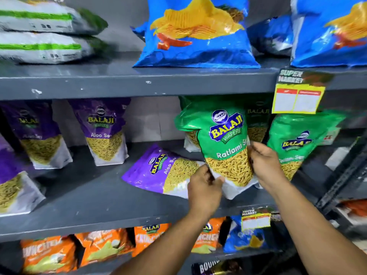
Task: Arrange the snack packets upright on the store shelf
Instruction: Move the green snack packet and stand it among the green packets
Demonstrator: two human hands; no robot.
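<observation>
A green Ratlami Sev packet [224, 139] is held nearly upright, tilted a little left, just above the middle grey shelf [95, 197]. My left hand [204, 187] grips its lower left corner and my right hand [264, 163] grips its right edge. A purple Aloo Sev packet [158, 171] lies flat on the shelf just left of my left hand. Two purple packets [105, 132] [39, 135] stand upright further left, and a third one [12, 187] leans at the far left. More green packets [297, 143] [257, 120] stand to the right and behind.
Large blue chip bags [198, 32] and grey-green packs [43, 30] sit on the upper shelf. Orange packets [99, 247] and a blue bag [244, 239] fill the lower shelf. Yellow price tags [297, 96] [256, 219] hang from shelf edges. A dark rack frame [345, 171] stands at right.
</observation>
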